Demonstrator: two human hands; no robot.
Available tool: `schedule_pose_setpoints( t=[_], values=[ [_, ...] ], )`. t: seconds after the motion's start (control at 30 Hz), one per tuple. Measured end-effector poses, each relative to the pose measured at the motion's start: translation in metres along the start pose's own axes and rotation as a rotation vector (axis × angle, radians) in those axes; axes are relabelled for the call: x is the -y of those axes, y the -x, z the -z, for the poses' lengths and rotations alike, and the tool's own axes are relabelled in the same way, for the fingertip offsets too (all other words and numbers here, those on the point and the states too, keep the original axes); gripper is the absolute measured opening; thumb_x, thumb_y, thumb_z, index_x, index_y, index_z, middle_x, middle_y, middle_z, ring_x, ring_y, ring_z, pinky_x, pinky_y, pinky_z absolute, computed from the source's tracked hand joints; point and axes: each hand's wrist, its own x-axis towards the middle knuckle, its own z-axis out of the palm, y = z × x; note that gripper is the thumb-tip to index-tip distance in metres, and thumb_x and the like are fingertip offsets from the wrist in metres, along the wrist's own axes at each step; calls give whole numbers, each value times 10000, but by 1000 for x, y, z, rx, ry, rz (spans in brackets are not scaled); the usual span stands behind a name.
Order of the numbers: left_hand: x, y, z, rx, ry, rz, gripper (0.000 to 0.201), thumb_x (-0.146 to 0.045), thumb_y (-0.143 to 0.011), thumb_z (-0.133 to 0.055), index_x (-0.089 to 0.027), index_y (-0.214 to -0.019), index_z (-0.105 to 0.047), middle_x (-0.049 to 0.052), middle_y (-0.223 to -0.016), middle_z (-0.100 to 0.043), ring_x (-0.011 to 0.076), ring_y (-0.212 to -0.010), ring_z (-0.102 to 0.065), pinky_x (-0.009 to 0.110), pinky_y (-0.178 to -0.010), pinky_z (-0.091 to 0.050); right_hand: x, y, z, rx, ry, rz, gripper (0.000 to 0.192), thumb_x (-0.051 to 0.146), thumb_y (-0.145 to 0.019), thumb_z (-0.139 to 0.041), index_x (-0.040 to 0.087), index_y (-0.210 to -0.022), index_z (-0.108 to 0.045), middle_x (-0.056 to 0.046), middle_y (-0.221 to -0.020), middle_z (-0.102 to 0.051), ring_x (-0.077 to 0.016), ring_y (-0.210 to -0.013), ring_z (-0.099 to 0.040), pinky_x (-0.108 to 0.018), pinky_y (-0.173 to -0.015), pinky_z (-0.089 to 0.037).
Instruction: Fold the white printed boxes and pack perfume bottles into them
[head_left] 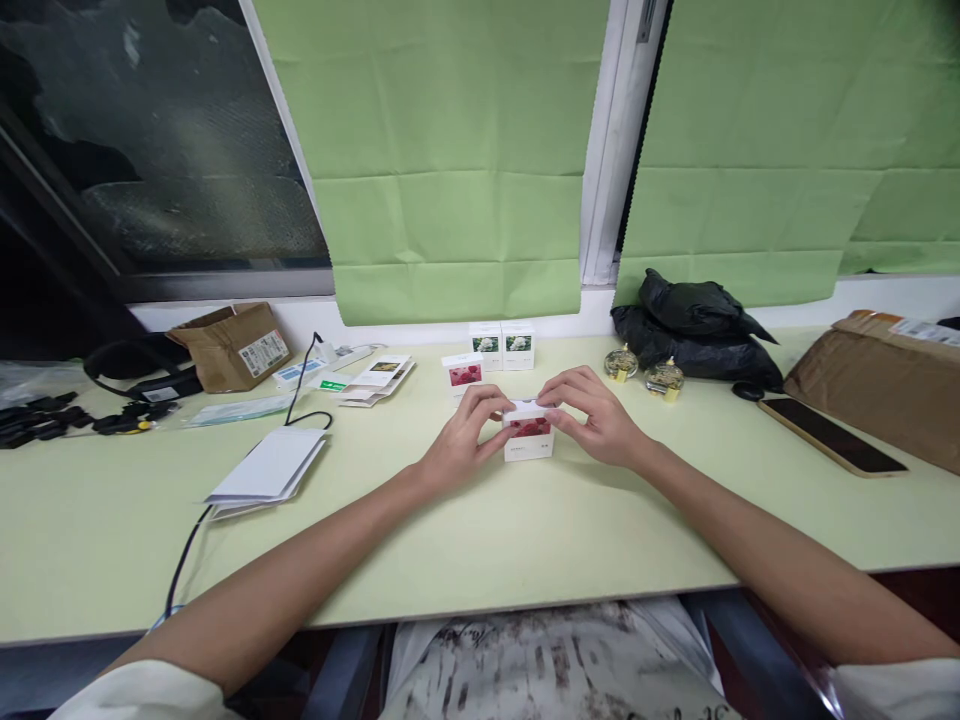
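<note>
A small white box with a red flower picture (529, 437) stands on the pale green table (480, 540) in front of me. My left hand (465, 435) grips its left side, fingers curled over the top edge. My right hand (592, 412) holds its right side, fingertips pressing on the top flap. A second red-flower box (463, 373) stands just behind. Two white boxes with white-flower pictures (502, 345) stand side by side at the wall.
Two small round glass bottles (643, 371) and a black plastic bag (694, 325) lie at the back right. A phone (829, 435) and brown parcel (885, 385) are far right. Folded white paper (268, 468), a black cable, leaflets and a cardboard box (234, 345) lie left.
</note>
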Motion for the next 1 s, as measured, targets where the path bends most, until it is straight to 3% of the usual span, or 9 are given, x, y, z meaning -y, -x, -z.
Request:
schedule_pose_setpoints(
  t=[0.13, 0.2, 0.5, 0.63, 0.8, 1.0],
  values=[
    [2, 2, -4, -83, 170, 167, 579, -263, -947, -748, -300, -1396, -385, 107, -1374, -468, 198, -1152, -635, 410, -910, -656, -2, 0, 0, -8, -9, -2, 183, 383, -1058, -579, 271, -1107, -716, -87, -1116, -730, -276, -1071, -616, -493, -971, -499],
    [3, 3, -6, -94, 212, 196, 582, -278, -932, -766, -301, -1364, -376, 97, -1360, -472, 185, -1110, -647, 419, -907, -656, -2, 1, -1, -10, -8, 6, 183, 384, -1056, -585, 272, -1112, -719, -87, -1111, -733, -277, -1069, -615, -495, -968, -501],
    [2, 2, -3, -46, 125, 107, 500, -250, -986, -694, -305, -1424, -459, 117, -1424, -442, 169, -1047, -648, 411, -891, -647, -2, 1, -1, -23, 0, 32, 153, 359, -1038, -623, 273, -1120, -720, -87, -1118, -733, -277, -1069, -615, -496, -962, -509],
    [0, 2, -1, -1, 59, 84, 472, -248, -1005, -666, -326, -1440, -502, 117, -1439, -447, 196, -1120, -640, 415, -915, -644, -2, 1, -1, -23, 5, 34, 149, 356, -1040, -618, 275, -1116, -717, -88, -1108, -734, -278, -1066, -615, -499, -962, -509],
    [-2, 2, 1, 52, 47, 100, 378, -228, -1032, -614, -314, -1398, -582, 131, -1448, -464, 266, -1358, -546, 407, -950, -639, -1, 1, -2, -27, 9, 38, 140, 344, -1038, -623, 272, -1112, -717, -85, -1104, -732, -272, -1061, -616, -482, -960, -512],
    [-4, 1, 3, 77, 61, 116, 347, -238, -1040, -605, -304, -1381, -599, 123, -1429, -508, 264, -1391, -527, 392, -956, -631, -2, 1, -1, -26, 19, 17, 174, 382, -1033, -620, 277, -1158, -680, -90, -1150, -701, -288, -1103, -616, -481, -971, -506]
  ],
)
